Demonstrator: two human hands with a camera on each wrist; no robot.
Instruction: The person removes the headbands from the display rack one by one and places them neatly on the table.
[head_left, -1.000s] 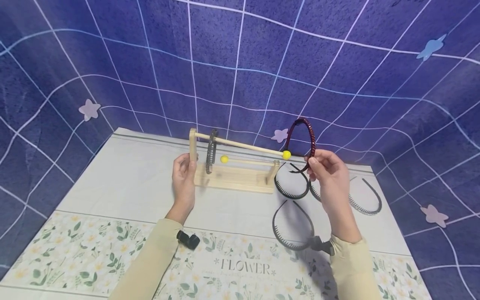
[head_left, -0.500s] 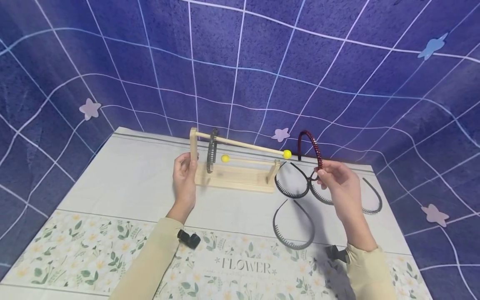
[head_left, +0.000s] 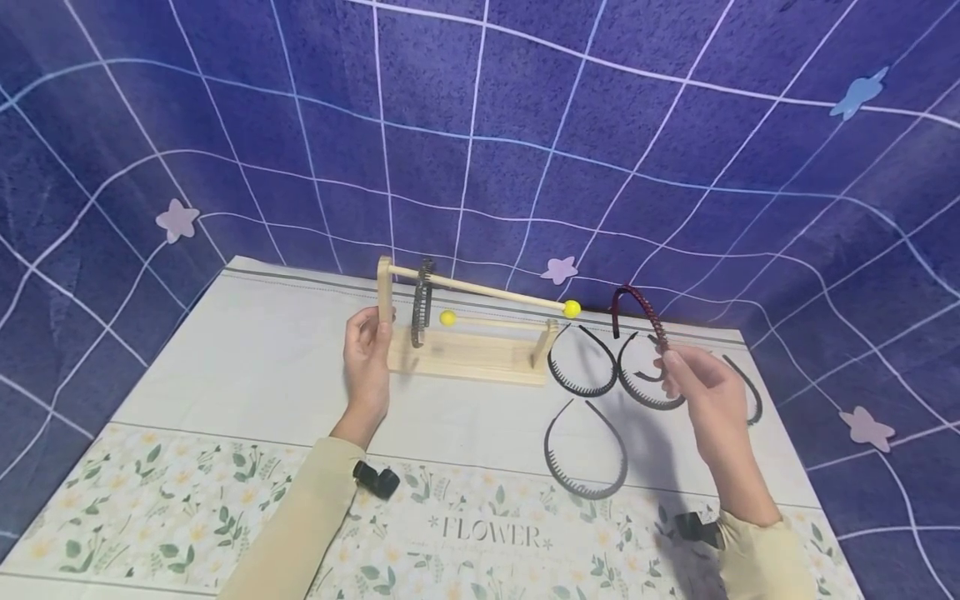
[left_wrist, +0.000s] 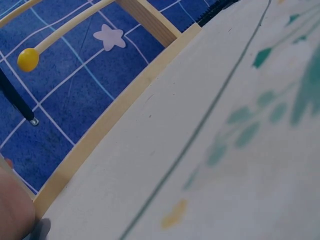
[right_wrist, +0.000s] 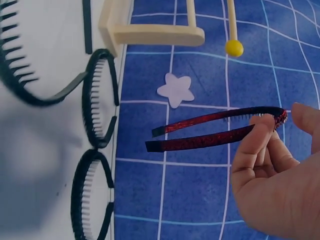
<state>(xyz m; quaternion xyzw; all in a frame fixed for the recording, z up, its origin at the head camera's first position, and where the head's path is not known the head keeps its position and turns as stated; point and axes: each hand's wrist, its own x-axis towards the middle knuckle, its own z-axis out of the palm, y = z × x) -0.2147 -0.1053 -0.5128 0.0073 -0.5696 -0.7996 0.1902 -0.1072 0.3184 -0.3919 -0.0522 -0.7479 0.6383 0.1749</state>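
My left hand (head_left: 366,358) holds the left upright of a pale wooden stand (head_left: 468,362). From that post an upper rod (head_left: 495,291) runs right to a yellow ball tip. A dark toothed headband (head_left: 422,308) hangs on this rod near the post. My right hand (head_left: 708,387) pinches a dark red, glittery headband (head_left: 651,313) in the air, right of the stand. In the right wrist view, both dark ends of this red headband (right_wrist: 200,144) point away from the fingers. Only a small part of my left hand (left_wrist: 15,207) shows in the left wrist view.
A lower rod (head_left: 498,323), also yellow-tipped, extends left from the short right post. Several dark headbands lie right of the stand, one black (head_left: 583,392) beside it and one grey (head_left: 592,493) nearer me. A blue gridded backdrop (head_left: 480,167) rises behind the white table cover (head_left: 262,367).
My right hand has moved right and toward me with the red headband, away from the rod tip, and the headband has come lower. The left hand stays on the post.
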